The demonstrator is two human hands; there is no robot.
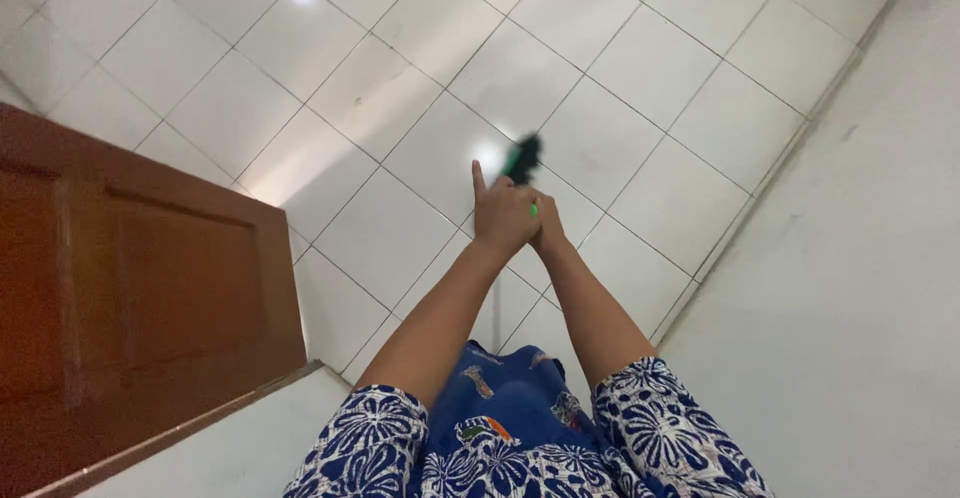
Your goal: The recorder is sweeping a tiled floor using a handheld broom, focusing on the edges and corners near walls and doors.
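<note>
Green-and-black handle (521, 161), blurred, sits just above centre of the frame, sticking up and right out of the 2 clasped hands. Head view only. Left hand (503, 216) wraps around the handle's lower part, fingers closed on it, 1 finger (478, 177) pointing straight up beside it. Right hand (547, 220) is pressed against the left one, mostly hidden behind it; a bit of green shows between them, so it seems closed on the same handle, though the fingers are hard to make out. Thin pale shaft (497, 308) runs down from the hands between the 2 forearms toward the lower centre; what is at its end is hidden. Both arms stretch out from the bottom centre, bare to the short blue-and-white floral sleeves (660, 428); a blue patterned garment (510, 408) fills the bottom middle. White tiled floor (620, 68) covers the upper and centre frame, with bright glare spots upper centre and just left of the handle. Brown wooden door (140, 288) fills the left side, panelled. Plain pale wall (860, 308) takes the right side. No packages, labels or signs visible.
</note>
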